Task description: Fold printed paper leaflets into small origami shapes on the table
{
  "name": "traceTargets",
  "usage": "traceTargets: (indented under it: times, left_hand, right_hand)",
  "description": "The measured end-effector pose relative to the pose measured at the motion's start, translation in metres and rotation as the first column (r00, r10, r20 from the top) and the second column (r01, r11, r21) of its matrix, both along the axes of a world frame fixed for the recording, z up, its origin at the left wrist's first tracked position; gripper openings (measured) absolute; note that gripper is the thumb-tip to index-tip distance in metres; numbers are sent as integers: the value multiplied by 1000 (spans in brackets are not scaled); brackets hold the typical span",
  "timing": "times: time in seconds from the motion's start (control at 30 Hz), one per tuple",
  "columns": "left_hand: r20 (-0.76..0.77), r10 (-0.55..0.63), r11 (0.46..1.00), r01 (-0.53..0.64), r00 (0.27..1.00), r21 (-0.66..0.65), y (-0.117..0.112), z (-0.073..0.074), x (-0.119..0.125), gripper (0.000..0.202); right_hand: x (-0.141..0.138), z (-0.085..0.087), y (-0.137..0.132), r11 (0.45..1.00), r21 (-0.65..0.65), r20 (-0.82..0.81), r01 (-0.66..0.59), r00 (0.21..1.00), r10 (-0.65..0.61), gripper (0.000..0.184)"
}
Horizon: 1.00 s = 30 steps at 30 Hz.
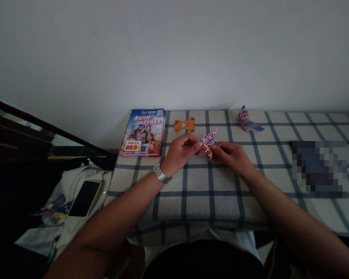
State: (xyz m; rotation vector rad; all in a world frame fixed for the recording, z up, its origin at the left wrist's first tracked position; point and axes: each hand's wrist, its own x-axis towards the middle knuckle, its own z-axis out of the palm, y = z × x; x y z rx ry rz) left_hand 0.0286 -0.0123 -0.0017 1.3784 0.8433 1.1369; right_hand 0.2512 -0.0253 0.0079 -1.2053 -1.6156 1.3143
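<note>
Both my hands pinch a small folded piece of printed paper (208,142) just above a plaid cloth surface (197,186). My left hand (182,152), with a metal watch on its wrist, grips the paper's left side with closed fingers. On the paper's right side my right hand (231,154) holds on, fingers closed too. The paper is pink, white and yellow, folded to a pointed shape.
A colourful flyer (143,132) lies at the surface's far left corner. An orange bear-shaped cutout (185,125) sits behind my hands. Another folded paper figure (246,120) stands at the back near the wall. A phone (85,198) rests on clutter at the left. A blurred patch lies at right.
</note>
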Motion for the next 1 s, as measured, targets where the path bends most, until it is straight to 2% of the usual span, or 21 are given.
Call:
traceTargets:
  times: [0.27,0.57,0.8,1.0]
  left_hand:
    - [34,-35,999,35,999,-11,1,-1,2,35]
    - [15,-48,999,48,999,7,1,-2,1,28]
    - [34,-4,1000,4,999,2,1,0,1,32]
    - [38,49,999,-48,998,-20,3,-2,-1,35]
  right_hand:
    - [-1,1,1,1000,-25,-58,19,998,-20,38]
    - [0,3,1,999,42,-24,23,999,-22,35]
    - [0,1,1,999,-25,-67,40,997,-41,36]
    - [-1,-4,0,988,-142,-147,-62,988,41,35]
